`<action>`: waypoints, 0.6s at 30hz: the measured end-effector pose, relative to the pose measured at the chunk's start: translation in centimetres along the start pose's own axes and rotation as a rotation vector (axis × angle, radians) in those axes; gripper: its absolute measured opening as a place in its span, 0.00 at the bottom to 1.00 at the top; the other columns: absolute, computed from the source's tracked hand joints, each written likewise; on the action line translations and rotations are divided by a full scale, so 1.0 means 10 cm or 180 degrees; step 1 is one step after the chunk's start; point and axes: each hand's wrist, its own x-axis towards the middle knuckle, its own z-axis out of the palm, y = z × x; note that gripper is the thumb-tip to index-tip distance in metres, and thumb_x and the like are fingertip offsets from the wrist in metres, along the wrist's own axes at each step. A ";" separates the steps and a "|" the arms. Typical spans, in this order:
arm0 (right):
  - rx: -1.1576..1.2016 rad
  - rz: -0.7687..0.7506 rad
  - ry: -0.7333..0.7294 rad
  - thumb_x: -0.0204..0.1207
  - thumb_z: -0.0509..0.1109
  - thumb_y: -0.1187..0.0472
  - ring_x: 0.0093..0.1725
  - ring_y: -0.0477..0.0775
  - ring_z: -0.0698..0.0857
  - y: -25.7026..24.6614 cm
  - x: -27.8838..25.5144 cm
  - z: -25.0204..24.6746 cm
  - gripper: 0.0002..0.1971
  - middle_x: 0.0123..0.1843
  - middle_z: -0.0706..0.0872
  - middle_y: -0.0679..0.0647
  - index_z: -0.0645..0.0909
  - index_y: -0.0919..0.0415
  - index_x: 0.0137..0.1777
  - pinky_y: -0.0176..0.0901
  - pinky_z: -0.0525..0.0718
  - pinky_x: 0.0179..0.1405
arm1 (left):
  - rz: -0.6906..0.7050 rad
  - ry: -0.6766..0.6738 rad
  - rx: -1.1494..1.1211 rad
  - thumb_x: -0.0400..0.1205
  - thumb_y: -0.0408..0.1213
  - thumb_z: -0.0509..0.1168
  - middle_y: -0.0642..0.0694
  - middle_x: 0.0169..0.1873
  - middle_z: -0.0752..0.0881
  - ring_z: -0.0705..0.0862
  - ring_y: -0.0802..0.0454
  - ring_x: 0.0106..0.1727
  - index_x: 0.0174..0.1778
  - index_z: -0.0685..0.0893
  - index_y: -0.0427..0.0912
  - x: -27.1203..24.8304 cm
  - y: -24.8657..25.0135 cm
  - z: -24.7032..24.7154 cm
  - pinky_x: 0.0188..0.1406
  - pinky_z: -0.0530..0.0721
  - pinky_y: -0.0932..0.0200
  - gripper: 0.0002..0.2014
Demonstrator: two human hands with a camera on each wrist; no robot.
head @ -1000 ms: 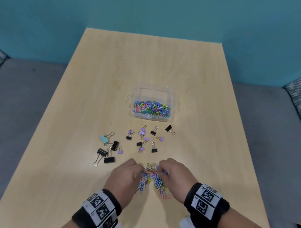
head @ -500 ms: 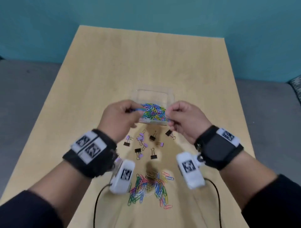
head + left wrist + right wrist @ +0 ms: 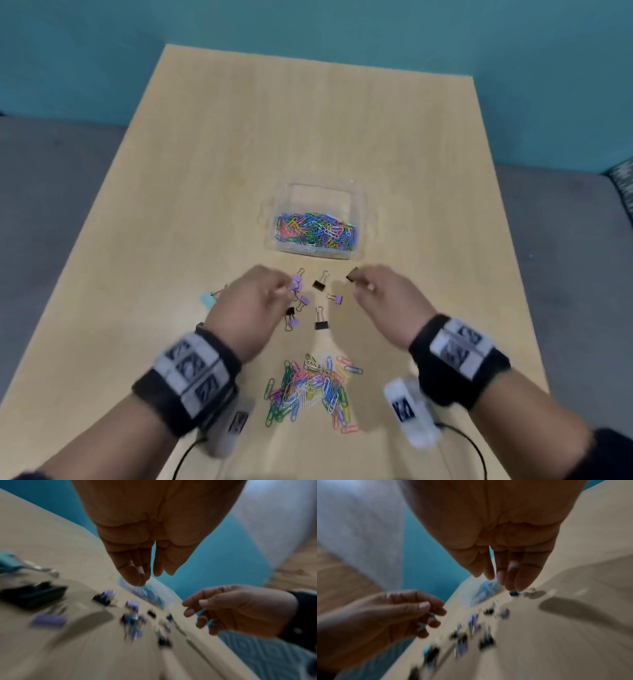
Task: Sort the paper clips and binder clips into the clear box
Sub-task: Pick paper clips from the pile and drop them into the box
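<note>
A clear box (image 3: 318,197) stands mid-table, its near half filled with coloured paper clips (image 3: 315,233) and its far half bare. Small black and purple binder clips (image 3: 318,284) lie scattered in front of it. A loose pile of paper clips (image 3: 308,390) lies closer to me. My left hand (image 3: 277,291) hovers over the left clips with relaxed fingers (image 3: 137,574) and holds nothing. My right hand (image 3: 363,287) hovers at the right, its fingertips (image 3: 513,582) just above a black binder clip (image 3: 352,275). The blur hides whether they touch it.
A teal binder clip (image 3: 207,299) and larger black ones lie left of my left hand, partly hidden by it. The wooden table (image 3: 205,171) stretches far beyond the box. A teal wall and grey seating surround it.
Both hands carried paper clips from the near pile up over the box, let them go, and have now drawn back down over the binder clips, empty.
</note>
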 end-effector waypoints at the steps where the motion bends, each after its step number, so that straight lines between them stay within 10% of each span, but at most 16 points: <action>1: -0.0357 -0.0119 -0.0214 0.78 0.61 0.61 0.55 0.57 0.81 0.03 -0.19 0.10 0.16 0.57 0.83 0.56 0.80 0.56 0.64 0.47 0.78 0.56 | 0.0212 -0.0142 0.0105 0.79 0.45 0.63 0.52 0.46 0.83 0.82 0.55 0.44 0.53 0.86 0.49 -0.21 -0.02 0.09 0.47 0.78 0.58 0.11; 6: -0.1505 -0.0653 -0.0840 0.65 0.63 0.62 0.66 0.60 0.72 0.11 -0.87 0.61 0.35 0.72 0.72 0.53 0.64 0.58 0.76 0.52 0.78 0.61 | 0.0825 -0.0777 0.1079 0.76 0.47 0.61 0.48 0.60 0.82 0.79 0.45 0.61 0.59 0.82 0.48 -0.79 -0.10 0.58 0.57 0.82 0.48 0.17; 11: -0.1588 -0.0851 -0.0417 0.63 0.54 0.57 0.65 0.56 0.77 0.12 -1.18 0.80 0.30 0.68 0.77 0.50 0.74 0.56 0.69 0.48 0.85 0.53 | 0.1138 -0.0721 0.1282 0.74 0.49 0.63 0.50 0.63 0.81 0.78 0.45 0.62 0.63 0.79 0.49 -0.98 -0.15 0.66 0.57 0.82 0.49 0.21; 18: -0.1020 -0.0062 -0.0480 0.70 0.70 0.45 0.61 0.55 0.74 0.23 -1.31 0.88 0.39 0.65 0.65 0.48 0.53 0.43 0.77 0.44 0.77 0.58 | 0.0057 -0.0694 0.0952 0.66 0.54 0.74 0.50 0.60 0.70 0.69 0.49 0.55 0.75 0.65 0.50 -1.25 -0.32 0.58 0.57 0.78 0.54 0.42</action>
